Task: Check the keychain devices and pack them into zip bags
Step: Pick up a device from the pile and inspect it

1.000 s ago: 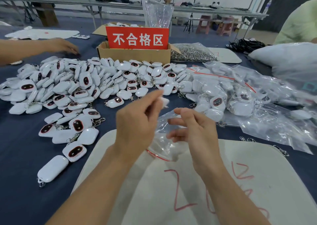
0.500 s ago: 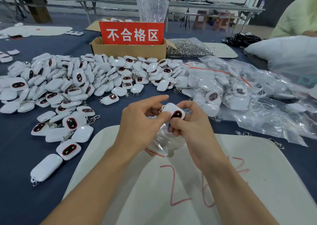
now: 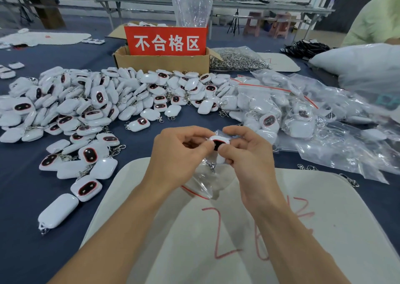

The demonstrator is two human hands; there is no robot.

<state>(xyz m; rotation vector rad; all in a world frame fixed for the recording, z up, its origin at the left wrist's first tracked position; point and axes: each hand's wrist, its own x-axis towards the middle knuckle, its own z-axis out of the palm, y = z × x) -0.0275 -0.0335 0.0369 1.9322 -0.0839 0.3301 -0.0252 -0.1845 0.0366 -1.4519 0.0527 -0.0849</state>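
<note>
The left hand [image 3: 179, 156] and the right hand [image 3: 246, 153] are pinching one keychain device [image 3: 219, 141] between fingertips, above the white mat [image 3: 335, 208], with the zip bag [image 3: 202, 183] hanging below (its mouth is hidden). The chain [image 3: 211, 166] could be snagging the thin plastic, or the device slipping out. The blue table [image 3: 26, 229] is carrying a device pile [image 3: 97, 101] and a cardboard box [image 3: 162, 64]; long benches [image 3: 259, 4] are standing behind.

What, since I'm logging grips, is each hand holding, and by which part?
The left hand and right hand pinch one keychain device by opposite edges; the hold on the zip bag is hidden.
</note>
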